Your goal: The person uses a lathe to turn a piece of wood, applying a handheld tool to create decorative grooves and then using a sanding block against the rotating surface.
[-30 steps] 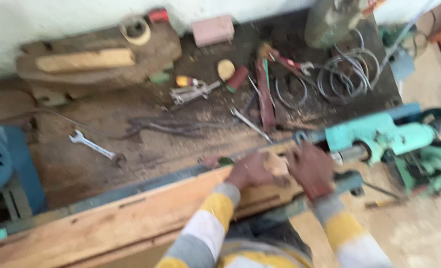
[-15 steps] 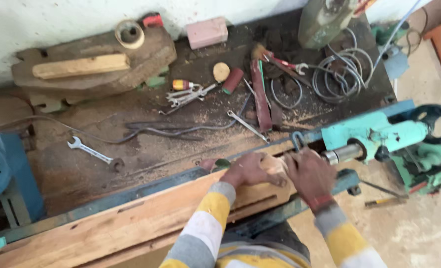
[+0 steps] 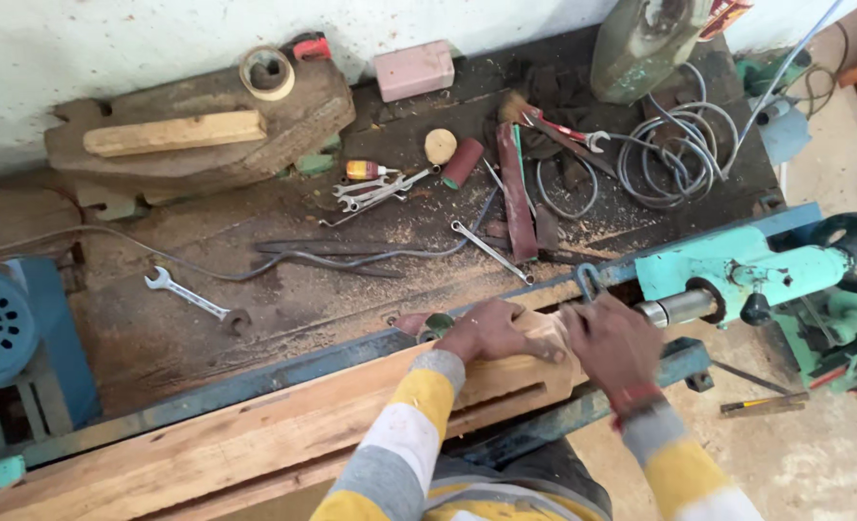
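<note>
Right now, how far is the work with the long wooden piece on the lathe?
Done: the wooden beam already lies along the lathe bed. In hand: the left hand and the right hand both press on its end, close to the tailstock. Left: that end looks not yet against the tailstock's metal tip; the spanners lie untouched.

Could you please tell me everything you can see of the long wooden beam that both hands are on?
The long wooden beam is pale, rough-sawn timber with a lengthwise slot near its right end. It lies slanted along the blue lathe bed, rising from lower left towards the turquoise tailstock. The left hand rests on top near its end; the right hand covers the tip.
</note>
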